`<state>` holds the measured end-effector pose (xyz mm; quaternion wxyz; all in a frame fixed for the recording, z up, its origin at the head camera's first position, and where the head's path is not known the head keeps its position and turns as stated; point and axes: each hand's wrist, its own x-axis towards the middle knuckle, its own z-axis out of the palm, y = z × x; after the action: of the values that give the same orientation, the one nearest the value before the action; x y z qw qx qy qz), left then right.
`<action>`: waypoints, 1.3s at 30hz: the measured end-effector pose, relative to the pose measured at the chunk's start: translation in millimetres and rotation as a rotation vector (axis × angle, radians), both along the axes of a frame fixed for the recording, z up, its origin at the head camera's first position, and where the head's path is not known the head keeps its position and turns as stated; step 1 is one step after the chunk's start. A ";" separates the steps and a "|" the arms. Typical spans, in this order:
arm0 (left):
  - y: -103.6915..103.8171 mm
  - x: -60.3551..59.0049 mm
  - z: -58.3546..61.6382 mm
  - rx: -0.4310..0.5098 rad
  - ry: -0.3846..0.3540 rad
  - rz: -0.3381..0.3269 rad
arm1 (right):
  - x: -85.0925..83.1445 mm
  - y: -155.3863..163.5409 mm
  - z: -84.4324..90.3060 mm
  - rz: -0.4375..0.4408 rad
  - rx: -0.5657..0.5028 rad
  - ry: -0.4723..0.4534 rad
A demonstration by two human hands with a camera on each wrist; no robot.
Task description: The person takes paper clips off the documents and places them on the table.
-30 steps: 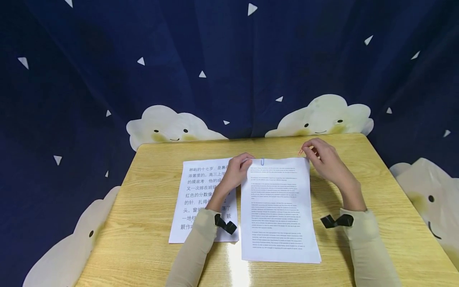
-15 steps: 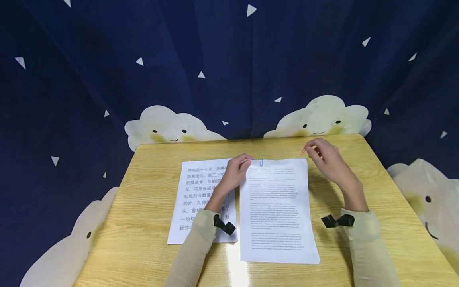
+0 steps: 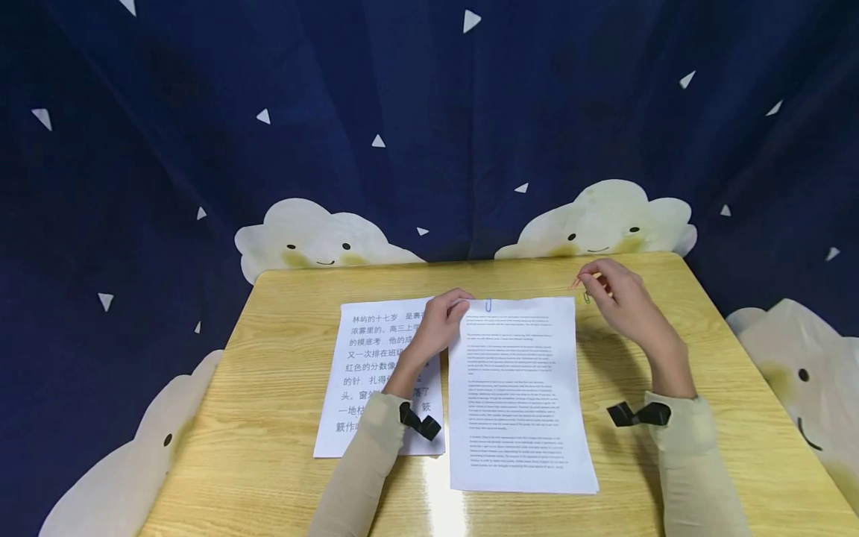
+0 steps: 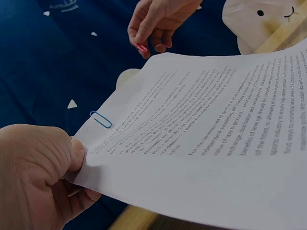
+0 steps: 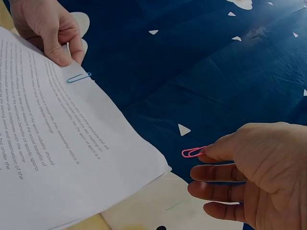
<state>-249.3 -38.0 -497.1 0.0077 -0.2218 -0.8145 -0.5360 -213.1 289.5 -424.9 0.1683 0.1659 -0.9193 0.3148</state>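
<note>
My left hand (image 3: 439, 322) (image 4: 41, 175) pinches the top left corner of a stack of printed sheets (image 3: 520, 391) (image 4: 201, 139) (image 5: 62, 153) and lifts that corner off the table. A blue paper clip (image 3: 488, 304) (image 4: 100, 120) (image 5: 79, 77) sits on the stack's top edge beside my fingers. My right hand (image 3: 620, 298) (image 5: 249, 167) hovers just past the stack's top right corner and pinches a pink paper clip (image 3: 576, 283) (image 5: 193, 152) (image 4: 142, 47) between thumb and forefinger.
A second sheet with large Chinese text (image 3: 376, 373) lies left of the stack, under my left forearm. The wooden table (image 3: 268, 447) is backed by a dark blue curtain with cloud faces (image 3: 315, 239). A small green clip (image 3: 587, 297) lies near my right hand.
My right hand has drifted slightly right and away from the stack's corner with the pink clip. My left hand keeps its hold on the corner.
</note>
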 end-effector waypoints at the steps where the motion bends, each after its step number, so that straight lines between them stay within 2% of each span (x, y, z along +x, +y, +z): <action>1: -0.2 0.0 0.0 0.002 -0.001 0.001 | 0.2 1.0 0.5 0.000 0.000 0.002; 28: -2.0 -2.3 -3.8 0.036 0.020 -0.005 | 1.0 18.0 3.3 -0.035 -0.001 0.008; 39: -2.4 -4.2 -5.6 0.036 0.026 -0.009 | 1.7 26.3 2.7 -0.082 -0.002 -0.012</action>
<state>-253.4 -40.5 -502.7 0.0198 -0.2324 -0.8035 -0.5478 -211.5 315.8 -422.2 0.1758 0.1260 -0.9260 0.3094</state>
